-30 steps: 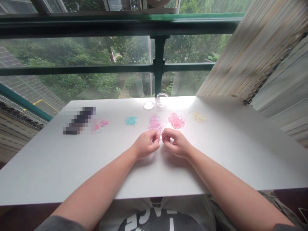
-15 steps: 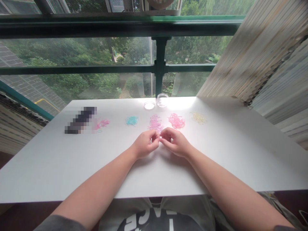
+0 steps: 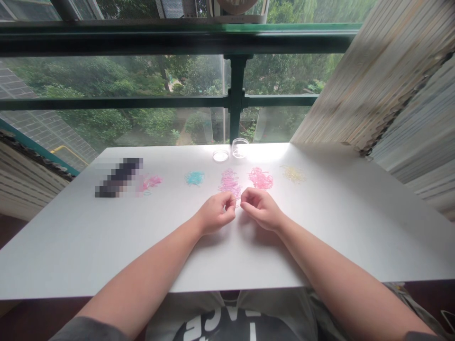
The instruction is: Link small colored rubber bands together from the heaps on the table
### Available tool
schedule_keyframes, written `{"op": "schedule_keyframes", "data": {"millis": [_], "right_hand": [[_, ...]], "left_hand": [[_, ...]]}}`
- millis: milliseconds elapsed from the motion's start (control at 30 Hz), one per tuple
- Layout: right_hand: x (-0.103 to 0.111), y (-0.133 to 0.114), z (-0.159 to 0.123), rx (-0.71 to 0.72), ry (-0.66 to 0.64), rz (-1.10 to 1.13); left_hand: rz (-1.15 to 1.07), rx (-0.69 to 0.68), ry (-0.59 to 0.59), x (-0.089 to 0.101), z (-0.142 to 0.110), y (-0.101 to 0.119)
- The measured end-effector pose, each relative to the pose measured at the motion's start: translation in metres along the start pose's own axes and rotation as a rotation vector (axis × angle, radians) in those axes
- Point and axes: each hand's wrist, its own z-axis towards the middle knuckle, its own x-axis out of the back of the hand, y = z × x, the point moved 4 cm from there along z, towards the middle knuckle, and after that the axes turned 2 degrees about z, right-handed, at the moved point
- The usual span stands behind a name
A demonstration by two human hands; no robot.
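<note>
My left hand (image 3: 217,212) and my right hand (image 3: 261,208) face each other over the middle of the white table (image 3: 106,255). Thumb and fingers are pinched in both. A thin, pale rubber band (image 3: 238,203) spans the small gap between the fingertips. Just beyond them lies a pile of lilac rubber bands (image 3: 230,181), partly behind my fingers. To its right sits a coral-pink pile of rubber bands (image 3: 260,178), and to its left a turquoise pile of rubber bands (image 3: 195,178).
Yellow rubber bands (image 3: 293,174) lie at the right, mixed pink ones (image 3: 152,182) at the left beside a pixelated dark object (image 3: 121,177). A clear round container (image 3: 241,148) and a clear lid (image 3: 221,156) stand at the back edge, before the window.
My right hand has moved slightly right, away from the left. The gap between the fingertips has widened, and the thin band now shows across it. My left hand has hardly moved.
</note>
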Motion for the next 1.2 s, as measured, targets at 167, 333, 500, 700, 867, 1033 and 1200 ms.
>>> {"op": "schedule_keyframes", "data": {"millis": [167,333,500,700,867,1033,1200], "right_hand": [[-0.002,0.004,0.003,-0.079,0.012,0.249],[0.018,0.012,0.006,-0.061,0.210,0.398],[0.024,0.011,0.005,-0.076,0.224,0.218],[-0.001,0.010,0.001,-0.118,-0.030,0.038],[0.000,0.012,0.001,-0.100,-0.002,0.004],[-0.002,0.006,0.003,-0.048,-0.025,0.120],[-0.004,0.003,0.002,-0.065,-0.096,0.234]], "left_hand": [[-0.021,-0.006,-0.006,-0.002,0.000,0.002],[-0.035,0.021,-0.029,0.001,0.000,-0.001],[-0.037,0.059,0.015,0.004,0.000,-0.006],[-0.032,0.029,0.017,0.002,0.000,-0.005],[-0.054,0.031,0.021,0.002,-0.001,-0.004],[-0.045,0.009,0.008,0.000,0.001,-0.003],[-0.022,0.014,0.012,0.001,0.005,-0.007]]}}
